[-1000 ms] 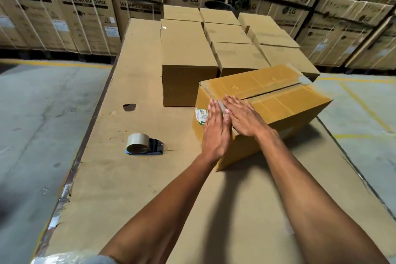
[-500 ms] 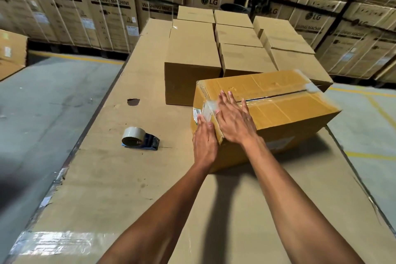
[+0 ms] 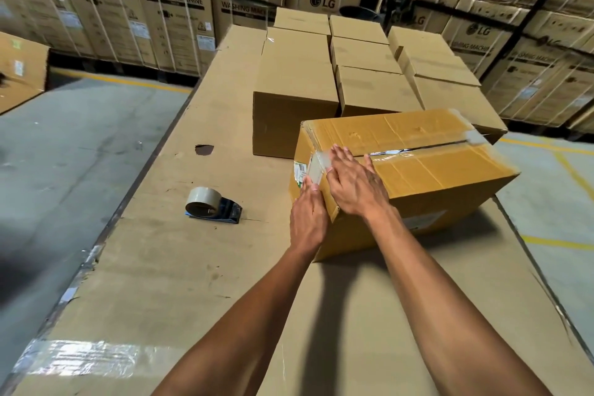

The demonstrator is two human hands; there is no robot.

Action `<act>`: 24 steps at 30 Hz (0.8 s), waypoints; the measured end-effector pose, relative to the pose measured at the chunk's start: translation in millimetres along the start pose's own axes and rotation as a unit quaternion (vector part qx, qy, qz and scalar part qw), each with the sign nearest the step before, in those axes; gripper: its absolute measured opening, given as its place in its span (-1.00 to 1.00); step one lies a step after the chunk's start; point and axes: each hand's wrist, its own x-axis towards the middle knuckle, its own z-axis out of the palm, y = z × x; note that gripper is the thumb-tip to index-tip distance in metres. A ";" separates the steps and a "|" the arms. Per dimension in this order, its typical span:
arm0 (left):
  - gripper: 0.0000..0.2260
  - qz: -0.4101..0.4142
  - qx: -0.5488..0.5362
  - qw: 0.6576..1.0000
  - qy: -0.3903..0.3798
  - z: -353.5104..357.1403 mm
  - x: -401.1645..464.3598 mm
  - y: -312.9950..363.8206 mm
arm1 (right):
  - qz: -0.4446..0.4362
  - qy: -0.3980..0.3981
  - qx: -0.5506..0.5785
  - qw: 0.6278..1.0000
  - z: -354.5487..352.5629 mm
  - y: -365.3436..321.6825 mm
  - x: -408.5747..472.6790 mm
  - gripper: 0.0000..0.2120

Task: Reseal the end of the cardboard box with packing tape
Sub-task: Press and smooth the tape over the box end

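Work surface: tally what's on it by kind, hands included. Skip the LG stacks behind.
Plain closed boxes at the back: 8
Box being taped: 1
Tape dispenser: 1
Hands on that box: 2, left hand and right hand
Total: 12

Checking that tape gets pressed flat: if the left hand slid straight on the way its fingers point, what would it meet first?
Likely the tape strip on the box end, just ahead of the left hand fingertips; depth is uncertain.
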 end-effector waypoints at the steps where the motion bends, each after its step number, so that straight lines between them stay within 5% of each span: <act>1: -0.40 -0.004 -0.002 1.000 0.006 -1.8 0.7 1.0 | -0.002 0.005 -0.004 1.000 0.0 1.0 -0.7 -0.39; 7: -0.45 0.076 -0.083 0.993 0.036 3.5 4.5 29.4 | -0.054 -0.012 -0.008 0.998 -4.3 2.9 -5.1 -0.46; 15: -0.43 -0.009 -0.019 0.999 0.029 -0.6 2.1 3.1 | -0.011 -0.014 -0.020 1.000 0.2 -0.3 0.6 -0.38; 24: -0.45 0.060 -0.085 0.994 0.032 5.1 5.7 24.3 | -0.035 0.025 -0.010 0.999 -0.5 -1.0 -5.5 -0.31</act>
